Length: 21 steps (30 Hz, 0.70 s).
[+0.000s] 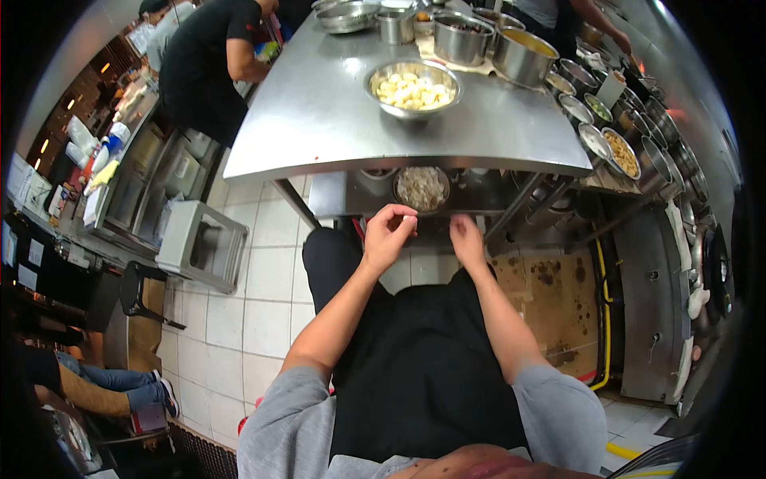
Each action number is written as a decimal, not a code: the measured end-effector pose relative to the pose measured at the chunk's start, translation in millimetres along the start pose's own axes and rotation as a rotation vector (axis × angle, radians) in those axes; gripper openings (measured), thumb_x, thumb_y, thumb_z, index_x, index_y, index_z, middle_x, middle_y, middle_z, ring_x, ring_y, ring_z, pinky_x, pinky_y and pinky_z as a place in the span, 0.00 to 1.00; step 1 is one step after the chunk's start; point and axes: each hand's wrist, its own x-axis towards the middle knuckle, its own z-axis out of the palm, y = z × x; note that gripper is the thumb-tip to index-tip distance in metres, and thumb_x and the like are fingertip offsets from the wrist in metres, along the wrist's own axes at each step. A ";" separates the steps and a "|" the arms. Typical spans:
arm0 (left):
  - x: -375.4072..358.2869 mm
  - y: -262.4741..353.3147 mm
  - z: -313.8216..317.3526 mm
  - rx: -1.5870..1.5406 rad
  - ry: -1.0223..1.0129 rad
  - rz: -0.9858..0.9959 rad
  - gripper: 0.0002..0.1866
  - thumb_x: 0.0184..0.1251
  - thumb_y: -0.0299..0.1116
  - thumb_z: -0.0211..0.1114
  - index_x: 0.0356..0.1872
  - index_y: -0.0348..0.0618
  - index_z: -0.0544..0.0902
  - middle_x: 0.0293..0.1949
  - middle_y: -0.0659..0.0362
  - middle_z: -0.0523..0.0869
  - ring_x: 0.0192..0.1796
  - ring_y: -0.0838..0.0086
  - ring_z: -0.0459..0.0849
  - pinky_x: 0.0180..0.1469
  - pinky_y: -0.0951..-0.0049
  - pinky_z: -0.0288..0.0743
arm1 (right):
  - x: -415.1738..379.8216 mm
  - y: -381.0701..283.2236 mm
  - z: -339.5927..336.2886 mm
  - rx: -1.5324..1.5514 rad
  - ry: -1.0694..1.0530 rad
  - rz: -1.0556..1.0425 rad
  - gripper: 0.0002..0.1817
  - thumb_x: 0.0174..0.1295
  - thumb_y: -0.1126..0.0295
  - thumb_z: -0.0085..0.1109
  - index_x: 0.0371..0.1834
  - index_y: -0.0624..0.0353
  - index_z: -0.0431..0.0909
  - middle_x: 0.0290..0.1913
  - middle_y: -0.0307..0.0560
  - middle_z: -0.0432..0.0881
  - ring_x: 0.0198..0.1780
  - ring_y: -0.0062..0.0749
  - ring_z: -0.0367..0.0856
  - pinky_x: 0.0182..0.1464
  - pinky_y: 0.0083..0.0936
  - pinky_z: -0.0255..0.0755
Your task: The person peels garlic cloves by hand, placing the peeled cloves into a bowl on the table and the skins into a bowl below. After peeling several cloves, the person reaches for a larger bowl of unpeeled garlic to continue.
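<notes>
My left hand [389, 237] is closed in a pinch, with a small pale piece that looks like a garlic clove at the thumb and fingertip. My right hand [466, 239], slightly blurred, has its fingers curled in; whatever they may hold is hidden. Both hands hover apart over my lap, in front of the lower shelf. On that shelf a bowl [399, 201] holds whitish, papery peelings [421, 188]. Above, a steel bowl [408, 113] of pale peeled garlic cloves [415, 90] stands on the table near its front edge.
The steel table [319, 132] carries several pots [523, 60] at its far end. Containers of ingredients [622, 153] line the right counter. A grey plastic stool [191, 243] stands left on tiles. A co-worker in black [203, 68] works at the left; another person's arm [602, 28] reaches far right.
</notes>
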 end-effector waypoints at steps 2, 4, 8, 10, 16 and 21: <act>10.9 69.3 10.8 0.166 -0.009 0.340 0.05 0.65 0.21 0.64 0.41 0.36 0.82 0.34 0.60 0.83 0.36 0.77 0.82 0.40 0.76 0.78 | -43.7 28.4 -18.8 -0.158 -0.109 0.094 0.10 0.61 0.72 0.59 0.44 0.63 0.81 0.38 0.56 0.86 0.42 0.46 0.86 0.44 0.33 0.78; 40.8 129.1 18.2 0.357 0.038 0.627 0.06 0.61 0.19 0.66 0.38 0.36 0.83 0.35 0.58 0.84 0.38 0.75 0.83 0.41 0.74 0.78 | -64.6 52.2 -31.5 -0.221 -0.188 0.160 0.10 0.61 0.72 0.59 0.44 0.63 0.81 0.39 0.56 0.86 0.42 0.46 0.86 0.44 0.33 0.78; 128.0 171.3 16.6 0.695 0.112 0.808 0.08 0.59 0.22 0.68 0.40 0.41 0.85 0.41 0.53 0.87 0.43 0.66 0.83 0.46 0.69 0.76 | -66.3 43.7 -48.7 -0.146 -0.158 0.162 0.11 0.61 0.72 0.60 0.45 0.64 0.82 0.37 0.54 0.87 0.39 0.38 0.86 0.44 0.29 0.78; 160.2 158.7 2.5 0.793 0.189 0.831 0.09 0.58 0.29 0.70 0.40 0.43 0.86 0.45 0.52 0.87 0.48 0.59 0.82 0.55 0.63 0.73 | -51.1 -0.8 -60.5 -0.032 -0.148 0.128 0.10 0.63 0.73 0.59 0.44 0.64 0.82 0.39 0.51 0.87 0.39 0.34 0.87 0.43 0.28 0.78; 144.7 131.9 -22.0 1.081 0.186 0.924 0.12 0.55 0.33 0.74 0.39 0.44 0.85 0.45 0.54 0.85 0.54 0.57 0.79 0.59 0.60 0.70 | 5.8 -135.5 -112.2 0.277 0.152 -0.320 0.06 0.66 0.77 0.57 0.41 0.67 0.82 0.35 0.41 0.85 0.36 0.19 0.80 0.39 0.19 0.75; 133.0 133.1 -46.3 1.228 0.075 0.804 0.09 0.56 0.28 0.70 0.37 0.43 0.82 0.42 0.54 0.84 0.52 0.55 0.78 0.55 0.60 0.73 | 114.9 -201.1 -131.1 0.101 0.386 -0.595 0.08 0.66 0.71 0.59 0.43 0.63 0.83 0.33 0.50 0.86 0.33 0.30 0.84 0.40 0.26 0.76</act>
